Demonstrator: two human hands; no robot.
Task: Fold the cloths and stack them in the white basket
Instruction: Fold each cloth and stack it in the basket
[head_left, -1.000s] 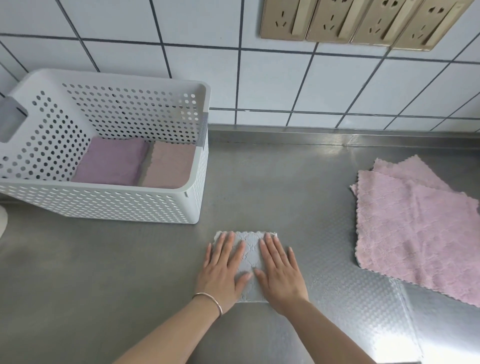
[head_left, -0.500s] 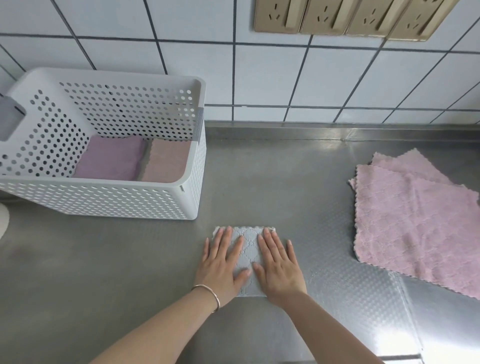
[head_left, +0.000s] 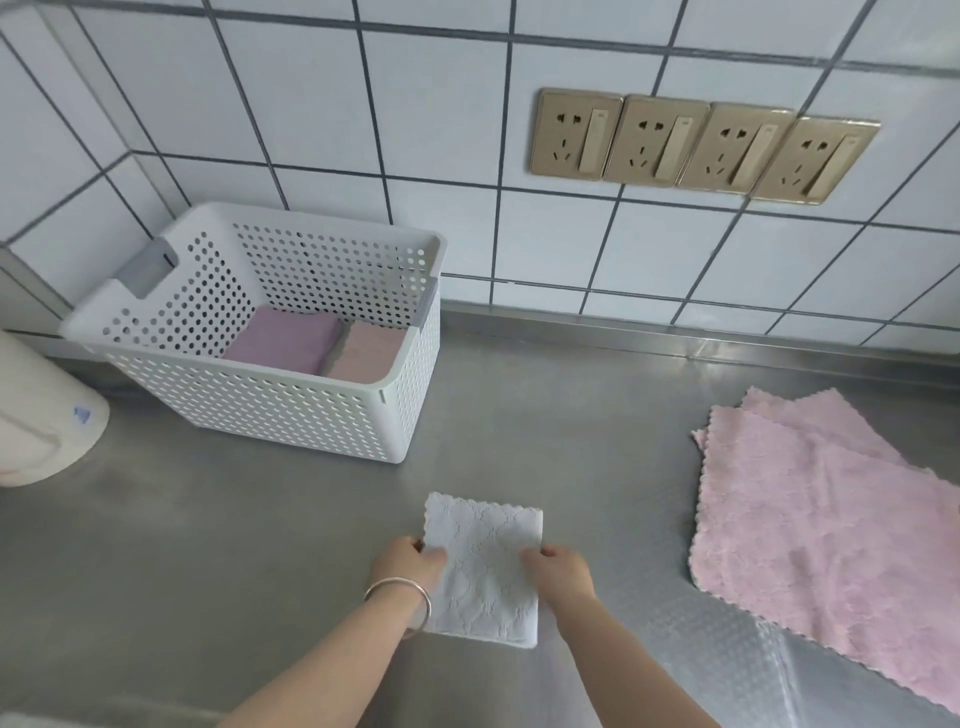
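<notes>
A folded pale grey cloth (head_left: 485, 558) lies on the steel counter in front of me. My left hand (head_left: 408, 564) grips its left edge and my right hand (head_left: 558, 569) grips its right edge, fingers curled round the fabric. The white perforated basket (head_left: 291, 410) stands at the back left. Inside it lie a folded purple cloth (head_left: 283, 340) and a folded pink cloth (head_left: 366, 356) side by side. Two unfolded pink cloths (head_left: 826, 530) lie overlapped on the counter at the right.
A cream round container (head_left: 39, 415) stands at the left edge beside the basket. A tiled wall with a row of gold sockets (head_left: 701, 145) rises behind the steel counter (head_left: 545, 426).
Both hands were pressing flat on top of the grey cloth; now they have moved to its side edges and grip it. The camera has tilted up.
</notes>
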